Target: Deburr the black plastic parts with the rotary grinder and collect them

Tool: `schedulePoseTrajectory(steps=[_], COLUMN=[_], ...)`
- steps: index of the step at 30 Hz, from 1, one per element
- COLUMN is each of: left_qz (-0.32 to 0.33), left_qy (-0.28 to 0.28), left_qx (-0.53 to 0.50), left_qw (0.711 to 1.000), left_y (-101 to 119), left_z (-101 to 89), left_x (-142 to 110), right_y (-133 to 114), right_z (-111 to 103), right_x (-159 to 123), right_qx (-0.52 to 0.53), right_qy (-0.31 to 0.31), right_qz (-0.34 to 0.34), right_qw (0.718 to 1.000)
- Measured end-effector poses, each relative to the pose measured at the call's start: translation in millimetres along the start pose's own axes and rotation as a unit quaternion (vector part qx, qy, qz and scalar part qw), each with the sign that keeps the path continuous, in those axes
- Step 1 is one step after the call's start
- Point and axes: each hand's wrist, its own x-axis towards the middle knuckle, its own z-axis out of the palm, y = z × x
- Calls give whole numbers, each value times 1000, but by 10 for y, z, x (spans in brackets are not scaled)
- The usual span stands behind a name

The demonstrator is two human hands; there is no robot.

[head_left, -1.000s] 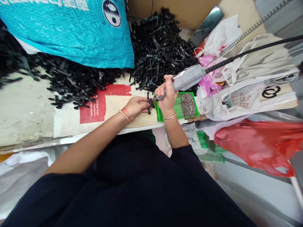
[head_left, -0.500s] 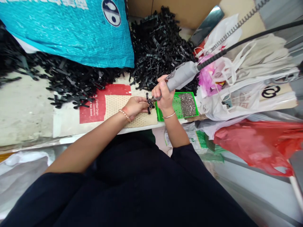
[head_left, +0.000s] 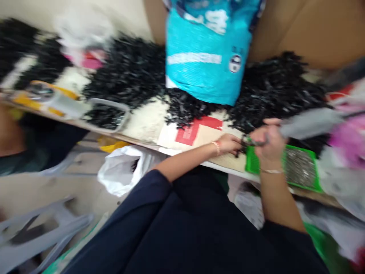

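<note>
Pinching a small, dark jointed part in the left hand while gripping a grey, cylindrical power tool in the right hand, with the narrow end close to the part; too blurred to confirm contact. Calling, seemingly, for steady alignment above the flat tan pad. Working close over a green rectangular tray of small silvery pieces, at a cream tabletop crowded by heaped black strips and a bright-blue printed sack.
</note>
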Motion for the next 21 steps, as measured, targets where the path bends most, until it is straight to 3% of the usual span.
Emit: schedulePoseTrajectory(steps=[2,7,11,14,16,18,19,21], left_qz=[7,39,55,128,209,288,320,340], left_qy=[12,-45,-30,-29,-9,48,88,224], left_qx=[-10,-74,-99,-73,-15,52,86,158], left_qw=[1000,995,993,989,978,955,939,899], left_y=[-8,-72,-37,138,325,534,634,798], left_z=[-60,-103,-10,-100,-346,-768,-1036,-1636], left_x=[93,228,191,-12,-269,-627,-840,-1321], right_y=[-156,-429,-352,-290,-293,-311,-318,-313], right_z=[-6,-84,-267,-464,-556,-602,-611,-616], right_x=[-113,-554,-652,-568,-538,-548,-561,-585], right_qx=[-8,-103,-116,-101,-94,-87,-86,-82], right_qy=[45,97,125,113,113,108,104,99], right_qz=[-12,-62,-71,-72,-81,-92,-92,-79], right_qw=[999,988,983,986,986,986,987,989])
